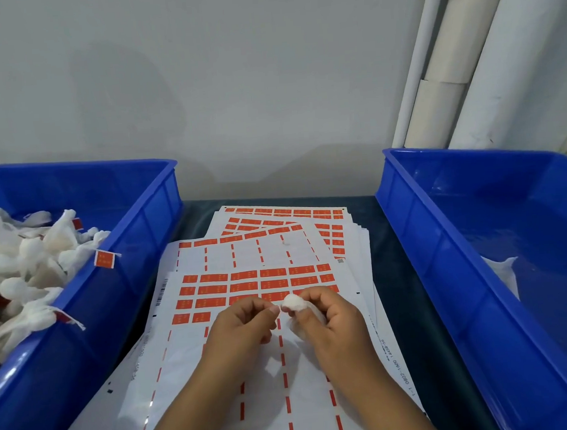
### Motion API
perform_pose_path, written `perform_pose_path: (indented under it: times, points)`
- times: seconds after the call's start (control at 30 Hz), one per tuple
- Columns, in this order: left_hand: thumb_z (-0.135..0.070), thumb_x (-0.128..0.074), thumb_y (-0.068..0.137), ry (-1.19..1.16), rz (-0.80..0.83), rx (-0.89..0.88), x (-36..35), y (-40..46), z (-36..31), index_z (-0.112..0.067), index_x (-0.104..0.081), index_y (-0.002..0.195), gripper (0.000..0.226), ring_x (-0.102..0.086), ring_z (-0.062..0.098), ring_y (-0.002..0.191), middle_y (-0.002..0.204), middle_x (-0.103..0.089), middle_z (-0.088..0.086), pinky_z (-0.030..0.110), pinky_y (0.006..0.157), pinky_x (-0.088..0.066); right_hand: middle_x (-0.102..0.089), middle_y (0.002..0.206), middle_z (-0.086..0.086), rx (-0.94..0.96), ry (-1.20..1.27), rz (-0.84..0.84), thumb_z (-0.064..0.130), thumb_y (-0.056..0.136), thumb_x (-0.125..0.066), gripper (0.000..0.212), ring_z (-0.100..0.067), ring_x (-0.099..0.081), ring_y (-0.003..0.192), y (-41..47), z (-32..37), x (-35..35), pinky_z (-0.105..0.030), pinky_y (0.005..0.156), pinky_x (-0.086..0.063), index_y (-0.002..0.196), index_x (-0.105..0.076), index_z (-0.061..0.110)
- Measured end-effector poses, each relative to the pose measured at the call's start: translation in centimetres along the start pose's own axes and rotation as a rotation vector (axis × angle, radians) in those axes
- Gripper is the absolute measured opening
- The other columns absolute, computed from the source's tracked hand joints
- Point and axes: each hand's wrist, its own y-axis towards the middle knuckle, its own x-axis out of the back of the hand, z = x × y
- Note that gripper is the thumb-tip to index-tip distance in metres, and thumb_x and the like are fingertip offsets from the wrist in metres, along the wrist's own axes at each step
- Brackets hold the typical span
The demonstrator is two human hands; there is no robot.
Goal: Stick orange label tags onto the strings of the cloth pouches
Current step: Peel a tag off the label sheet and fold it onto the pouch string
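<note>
— What do the hands show?

— Over the near middle of the dark tabletop (394, 240), a person's right hand (329, 315) curls its fingers round a small white cloth pouch (294, 302), whose rounded end pokes out past the fingertips. The left hand (243, 325) meets it from the other side, thumb and forefinger pinched together right at the pouch; whatever they nip is too small to make out.

— And the labels?

— A sheet of orange label tags (247, 286) lies under both hands, its upper rows still full, its near part stripped to dashed orange lines. More label sheets (285, 214) fan out beneath it towards the far edge.

— The bins?

— A blue bin (135, 225) at the left edge holds a heap of tagged pouches (20, 260), several orange tags hanging over its rim. A second blue bin (444, 237) stands at the right edge, with a scrap of white material (504, 273) against its inner wall.
</note>
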Motion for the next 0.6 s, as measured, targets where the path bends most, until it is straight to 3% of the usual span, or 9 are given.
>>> perform_pose_path:
  times: [0.1, 0.23, 0.3, 0.43, 0.6]
  points:
    - [-0.025, -0.06, 0.088, -0.011, 0.034, 0.026, 0.0, -0.1, -0.1, -0.021, -0.068, 0.073, 0.017, -0.06, 0.014, 0.066, 0.06, -0.064, -0.006, 0.02, 0.057, -0.046, -0.066, 0.083, 0.022, 0.01, -0.006, -0.005, 0.032, 0.089, -0.062, 0.006, 0.005, -0.061, 0.085, 0.0, 0.2, 0.0, -0.004, 0.064, -0.046, 0.088, -0.066, 0.028]
    - [-0.015, -0.057, 0.089, -0.256, 0.216, 0.146, 0.1, -0.5, -0.4, -0.012, -0.075, 0.074, 0.023, -0.064, 0.034, 0.083, 0.082, -0.068, 0.017, 0.036, 0.078, -0.056, -0.069, 0.089, 0.019, 0.02, -0.057, 0.021, 0.036, 0.087, -0.063, 0.013, 0.007, -0.06, 0.091, -0.1, 0.2, 0.1, -0.003, 0.069, -0.047, 0.095, -0.069, 0.027]
    - [-0.013, -0.054, 0.091, -0.331, 0.281, 0.191, 0.2, -0.7, -0.5, -0.007, -0.075, 0.079, 0.024, -0.061, 0.032, 0.081, 0.09, -0.065, 0.025, 0.035, 0.077, -0.055, -0.069, 0.091, 0.015, 0.034, -0.054, 0.029, 0.03, 0.087, -0.065, 0.013, 0.005, -0.06, 0.09, -0.2, 0.1, 0.2, -0.003, 0.069, -0.047, 0.097, -0.07, 0.024]
    - [-0.014, -0.053, 0.091, -0.453, 0.328, 0.262, 0.6, -0.7, -0.5, -0.006, -0.075, 0.084, 0.024, -0.059, 0.025, 0.078, 0.089, -0.065, 0.022, 0.033, 0.075, -0.053, -0.07, 0.086, 0.014, 0.073, -0.037, 0.049, 0.02, 0.085, -0.068, 0.006, 0.0, -0.062, 0.088, -0.2, 0.2, 0.2, -0.008, 0.072, -0.049, 0.089, -0.071, 0.019]
    - [-0.014, -0.056, 0.089, -0.473, 0.365, 0.305, 1.0, -0.6, -0.5, -0.003, -0.074, 0.087, 0.021, -0.053, 0.03, 0.088, 0.1, -0.06, 0.026, 0.044, 0.094, -0.046, -0.068, 0.087, 0.012, 0.12, -0.048, 0.063, 0.016, 0.083, -0.07, 0.002, -0.005, -0.062, 0.089, -0.2, 0.1, 0.3, -0.015, 0.078, -0.052, 0.085, -0.07, 0.017]
